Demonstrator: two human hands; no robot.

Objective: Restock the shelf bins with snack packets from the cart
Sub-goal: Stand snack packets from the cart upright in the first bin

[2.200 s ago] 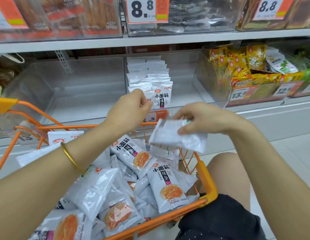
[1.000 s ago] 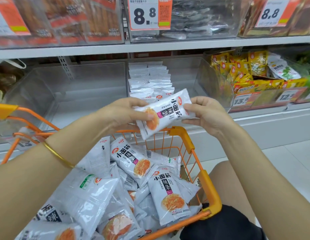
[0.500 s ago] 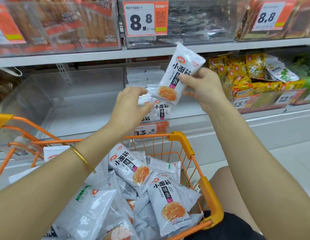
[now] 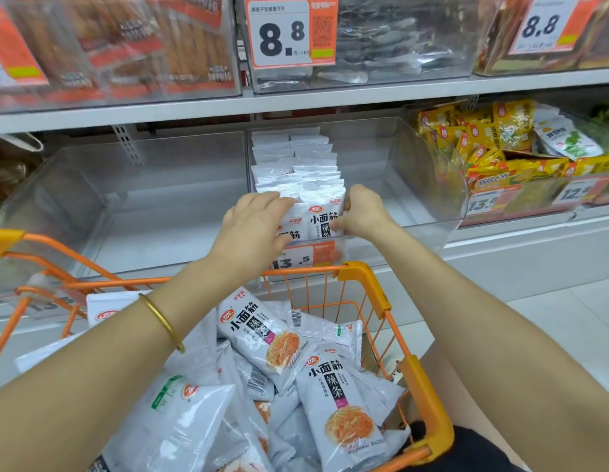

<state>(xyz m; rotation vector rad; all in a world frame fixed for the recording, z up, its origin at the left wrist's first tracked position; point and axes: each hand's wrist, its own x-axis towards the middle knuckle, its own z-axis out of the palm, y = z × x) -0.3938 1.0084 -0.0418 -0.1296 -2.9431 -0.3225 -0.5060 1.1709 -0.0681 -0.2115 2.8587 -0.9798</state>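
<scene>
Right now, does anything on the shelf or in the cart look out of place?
Mildly: a white-green packet lies tilted against the yellow packets at right. Cart packets lie jumbled. Nothing looks torn or spilled.

Retail shop, snack aisle. Shelving holds clear bins (image 4: 429,185) of packaged snacks, with orange price tags (image 4: 291,30) reading 8.8. Orange shopping cart (image 4: 381,298) full of snack packets (image 4: 343,403) in front.

The cart (image 4: 366,279), holding loose packets (image 4: 262,335), stands before the bin (image 4: 374,158) with upright packet rows (image 4: 298,165).
</scene>
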